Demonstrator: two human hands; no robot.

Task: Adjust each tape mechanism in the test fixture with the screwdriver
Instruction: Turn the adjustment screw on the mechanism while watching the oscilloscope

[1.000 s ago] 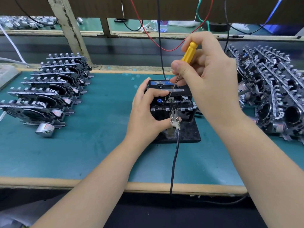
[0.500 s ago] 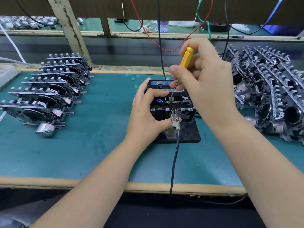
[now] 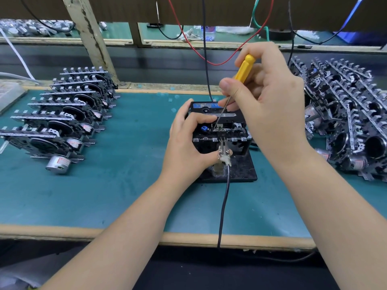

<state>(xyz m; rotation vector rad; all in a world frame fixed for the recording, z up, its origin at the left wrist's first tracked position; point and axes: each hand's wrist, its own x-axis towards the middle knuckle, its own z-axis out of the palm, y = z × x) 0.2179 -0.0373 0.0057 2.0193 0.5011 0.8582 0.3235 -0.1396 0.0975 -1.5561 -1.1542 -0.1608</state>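
The test fixture [image 3: 228, 164] stands on the teal counter [image 3: 104, 195], with one tape mechanism [image 3: 222, 130] seated in it. The left hand [image 3: 188, 143] grasps the left side of that mechanism, fingers curled over its top and the thumb beside a metal clip [image 3: 223, 152] on a black cable [image 3: 224, 201]. The right hand [image 3: 266, 105] pinches the yellow-handled screwdriver [image 3: 243, 69] above the fixture; its thin shaft slants down to the mechanism's top edge. A row of tape mechanisms [image 3: 60, 120] lies left of the fixture. A pile of tape mechanisms [image 3: 351, 116] lies right of it.
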